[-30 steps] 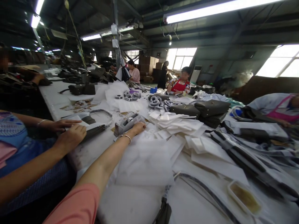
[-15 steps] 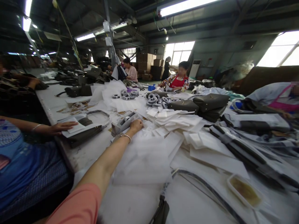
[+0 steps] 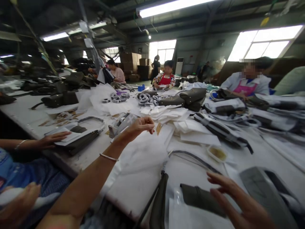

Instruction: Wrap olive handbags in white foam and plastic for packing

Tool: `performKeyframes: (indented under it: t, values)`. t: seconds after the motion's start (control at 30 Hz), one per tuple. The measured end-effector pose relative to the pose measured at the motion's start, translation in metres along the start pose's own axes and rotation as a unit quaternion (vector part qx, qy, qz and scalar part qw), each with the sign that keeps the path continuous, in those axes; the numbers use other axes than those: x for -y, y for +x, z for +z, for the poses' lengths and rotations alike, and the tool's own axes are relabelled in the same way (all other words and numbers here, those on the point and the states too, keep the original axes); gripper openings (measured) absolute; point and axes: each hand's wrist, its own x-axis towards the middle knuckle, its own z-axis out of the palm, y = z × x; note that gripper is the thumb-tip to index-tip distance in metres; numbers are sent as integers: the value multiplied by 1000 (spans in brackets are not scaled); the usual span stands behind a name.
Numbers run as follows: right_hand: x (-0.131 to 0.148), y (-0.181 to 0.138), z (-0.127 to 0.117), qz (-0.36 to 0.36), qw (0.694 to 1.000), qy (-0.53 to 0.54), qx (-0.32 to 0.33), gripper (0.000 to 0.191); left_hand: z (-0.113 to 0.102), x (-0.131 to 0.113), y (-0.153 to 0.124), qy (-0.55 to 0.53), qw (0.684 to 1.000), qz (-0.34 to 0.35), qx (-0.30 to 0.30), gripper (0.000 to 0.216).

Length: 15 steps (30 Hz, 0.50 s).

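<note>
My left hand (image 3: 142,124) is raised over the white sheets (image 3: 143,149), thumb and fingers pinched together. Whatever lies between its fingertips is too small to make out; a small tan piece (image 3: 158,128) shows just beside them. Behind its wrist stands a grey holder with a roll, like a tape dispenser (image 3: 119,124). Low on the right, my right hand (image 3: 240,202) has its fingers apart, close to the dark olive flap of a bag (image 3: 201,197) partly covered by white sheet. A wrapped handle (image 3: 196,157) arches behind that bag.
At left, a co-worker's hand (image 3: 56,138) rests on white paper over another dark bag (image 3: 78,141). A grey device (image 3: 267,194) sits at the lower right, near a shallow dish (image 3: 217,153). Wrapped bags (image 3: 221,135) lie right of the stacked white sheets (image 3: 197,132).
My left hand has lifted off the grey holder and come nearer. My right hand has entered at the lower right. The view has turned to the right.
</note>
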Motion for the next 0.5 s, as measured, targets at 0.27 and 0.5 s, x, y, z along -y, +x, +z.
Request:
performKeyframes:
  t: [0.27,0.5]
  values:
    - [111,31,21,88,904,392,145,66,120,-17,-55,84,994,19,73,12]
    - [87,39,31,150,864,432,209,42,129,-8,-67,108,993,35,37,28]
